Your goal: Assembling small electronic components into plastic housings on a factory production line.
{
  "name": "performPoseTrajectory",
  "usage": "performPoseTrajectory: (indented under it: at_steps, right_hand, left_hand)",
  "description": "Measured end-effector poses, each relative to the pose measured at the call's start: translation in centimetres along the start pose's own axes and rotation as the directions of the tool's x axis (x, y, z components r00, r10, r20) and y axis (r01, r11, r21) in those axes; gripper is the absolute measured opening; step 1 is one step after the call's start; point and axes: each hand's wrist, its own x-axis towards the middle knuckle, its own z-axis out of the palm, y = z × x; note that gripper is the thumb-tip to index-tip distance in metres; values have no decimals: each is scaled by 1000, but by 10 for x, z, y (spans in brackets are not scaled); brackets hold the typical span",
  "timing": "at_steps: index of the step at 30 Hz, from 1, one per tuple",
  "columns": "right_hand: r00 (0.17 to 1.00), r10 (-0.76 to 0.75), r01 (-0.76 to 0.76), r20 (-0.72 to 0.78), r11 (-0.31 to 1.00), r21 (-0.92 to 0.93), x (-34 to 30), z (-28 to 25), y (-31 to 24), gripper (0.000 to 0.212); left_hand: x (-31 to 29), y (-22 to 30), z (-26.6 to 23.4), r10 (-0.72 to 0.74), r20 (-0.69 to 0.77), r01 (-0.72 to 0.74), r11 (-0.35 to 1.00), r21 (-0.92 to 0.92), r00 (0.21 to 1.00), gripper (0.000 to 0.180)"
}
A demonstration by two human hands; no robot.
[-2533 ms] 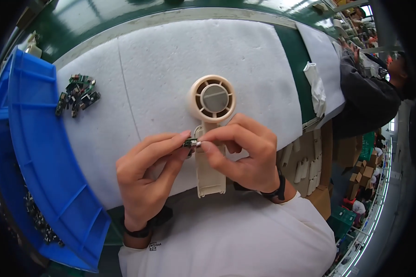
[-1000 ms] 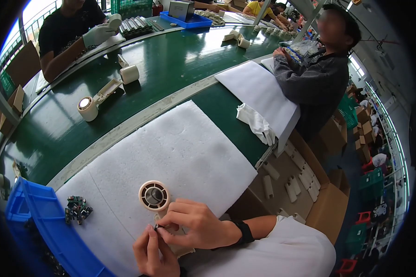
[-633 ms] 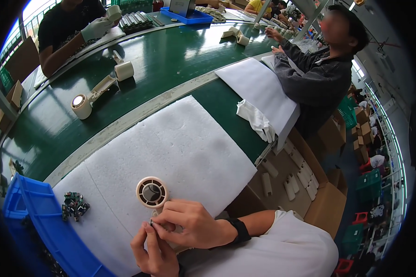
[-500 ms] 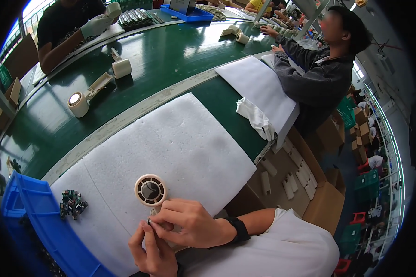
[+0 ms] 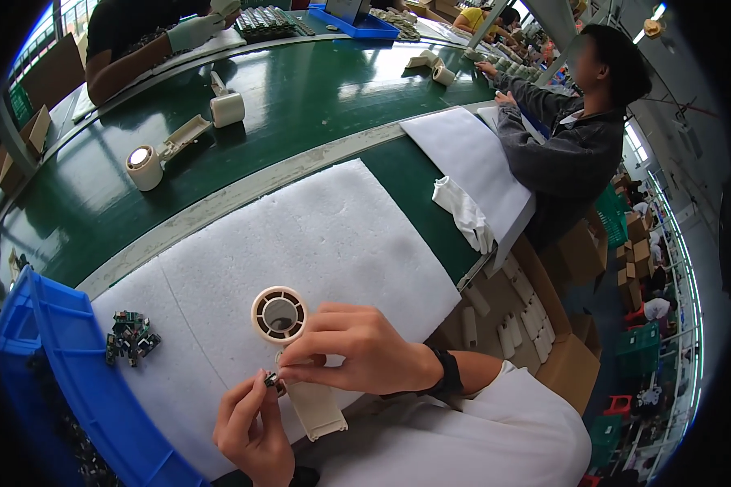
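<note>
My left hand (image 5: 254,426) pinches a small dark circuit board (image 5: 270,379) between thumb and fingertips. My right hand (image 5: 361,351) is closed, its thumb and fingertips pressed together right beside that board; what they grip is hidden. Under my hands lies a cream handheld fan body, its round slotted head (image 5: 279,315) facing up just beyond my fingers. Its open handle shell (image 5: 317,408) stretches toward me below my right hand. The body rests on a white foam sheet (image 5: 333,219). Left of my hands sits a small heap of green circuit boards (image 5: 131,338).
A blue bin (image 5: 105,398) stands along the left. Beyond the foam runs a green conveyor (image 5: 300,97) carrying more fan bodies (image 5: 144,168). White gloves (image 5: 461,213) lie at right, near a co-worker (image 5: 556,138). A cardboard box (image 5: 573,357) with cream parts is at my right.
My hands have drawn slightly apart, uncovering the board and the handle shell. My right hand has shifted up and right, my left slightly left. The whole view has shifted a little.
</note>
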Motion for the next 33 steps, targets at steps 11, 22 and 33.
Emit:
performPoseTrajectory:
  at_steps: [11, 22, 33]
  right_hand:
    - [991, 80, -75, 106, 996, -49, 39, -26, 3, 64]
    - [934, 309, -287, 180, 948, -135, 200, -95, 123, 63]
    - [979, -185, 82, -83, 736, -671, 301, -55, 198, 57]
  left_hand:
    - [14, -10, -4, -56, 138, 90, 964, -252, 989, 29]
    - [39, -14, -34, 211, -202, -76, 848, 525, 956, 52]
    - [42, -27, -22, 179, -248, 18, 777, 629, 952, 60]
